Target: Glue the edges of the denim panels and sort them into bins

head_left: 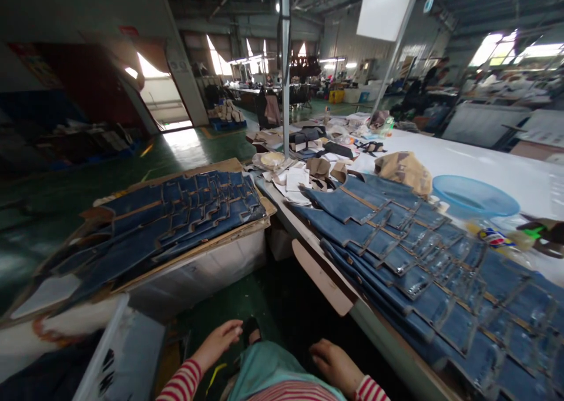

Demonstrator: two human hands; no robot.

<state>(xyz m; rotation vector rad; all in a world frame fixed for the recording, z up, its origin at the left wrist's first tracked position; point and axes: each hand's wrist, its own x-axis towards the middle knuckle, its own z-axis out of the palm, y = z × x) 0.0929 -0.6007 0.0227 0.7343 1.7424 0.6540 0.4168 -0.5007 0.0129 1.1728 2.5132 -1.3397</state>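
Observation:
My left hand (219,343) hangs low in front of me with its fingers stretched forward, holding nothing. My right hand (335,363) is at the bottom, right of my body, its fingers curled; whether anything is inside them is hidden. Blue pieces (374,207) with brown edges lie in overlapping rows on the white table (462,154) at the right. More blue pieces (180,213) overlap on a cardboard-topped low stand (198,266) at the left. Neither hand touches these pieces.
A grey plastic crate (118,348) stands at lower left. A tan board (321,277) juts from the right table's edge. On that table are a blue basin (476,195), a brown bag (405,172) and scraps. A metal post (286,72) rises between the work surfaces.

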